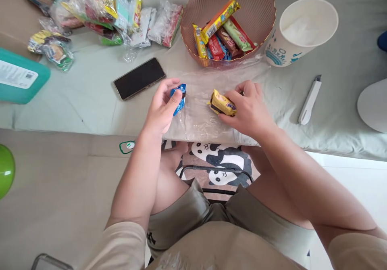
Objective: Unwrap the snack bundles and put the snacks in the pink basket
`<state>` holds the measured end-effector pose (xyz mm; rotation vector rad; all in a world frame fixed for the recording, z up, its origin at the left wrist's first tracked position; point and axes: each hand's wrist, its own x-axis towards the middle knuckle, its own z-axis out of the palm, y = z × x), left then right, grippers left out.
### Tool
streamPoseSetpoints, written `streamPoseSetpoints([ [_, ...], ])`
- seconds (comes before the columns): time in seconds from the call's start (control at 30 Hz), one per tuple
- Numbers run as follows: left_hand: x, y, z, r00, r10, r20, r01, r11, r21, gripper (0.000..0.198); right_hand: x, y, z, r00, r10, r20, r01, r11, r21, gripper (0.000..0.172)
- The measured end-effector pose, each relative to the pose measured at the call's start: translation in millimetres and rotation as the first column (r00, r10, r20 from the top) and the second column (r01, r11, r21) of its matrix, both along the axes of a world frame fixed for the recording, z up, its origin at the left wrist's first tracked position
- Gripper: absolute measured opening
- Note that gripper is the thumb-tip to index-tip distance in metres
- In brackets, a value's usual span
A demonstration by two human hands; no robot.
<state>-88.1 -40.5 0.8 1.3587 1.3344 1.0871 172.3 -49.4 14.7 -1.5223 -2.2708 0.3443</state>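
Observation:
My left hand (163, 104) is closed around a small blue snack packet (180, 99), thumb pressed on its front. To its right, my right hand (248, 107) grips a yellow snack packet (223, 103) with dark patches between thumb and fingers. Both packets are held apart from each other, over a sheet of clear plastic (199, 120) on the cloth-covered table. Just beyond my hands stands a ribbed pinkish glass bowl (189, 19) with a gold rim. Several wrapped snack bars (220, 19) in yellow, red, brown and green lie inside it.
A black phone (139, 78) lies left of my hands. Bagged snacks (87, 11) pile up at the back left, near a teal container (27, 88). On the right are a paper cup (290, 48) with white plastic inside and a white utility knife (311, 100).

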Motion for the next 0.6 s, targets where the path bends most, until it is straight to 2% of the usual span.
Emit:
streamPoseSetpoints([
  [0.13,2,-1,-0.1,1.0,-0.03,0.006,0.03,1.0,-0.003,0.073,7,-11,4.3,0.992,0.013,-0.125,-0.009,0.999,0.03,0.025],
  [0.27,4,-3,0.1,0.999,-0.036,0.041,0.036,0.999,-0.002,0.072,19,-9,8.6,0.923,-0.04,-0.383,0.011,0.997,-0.078,0.031],
  [0.33,4,-3,-0.3,0.998,-0.036,0.044,0.037,0.999,-0.006,0.073,28,-5,7.7,0.821,-0.138,-0.555,0.033,0.98,-0.196,0.037],
  [0.4,3,-2,-0.9,0.999,-0.038,0.033,0.039,0.999,-0.011,0.073,37,-1,4.9,0.65,-0.256,-0.715,0.022,0.947,-0.319,0.042],
  [0.47,2,-1,-1.5,0.999,-0.037,0.034,0.038,0.999,-0.012,0.071,47,2,1.8,0.499,-0.345,-0.795,-0.024,0.912,-0.41,0.042],
  [0.6,1,1,-2.2,0.996,-0.011,0.091,0.013,1.0,-0.027,0.068,62,8,2.3,0.359,-0.405,-0.841,-0.071,0.886,-0.458,0.027],
])
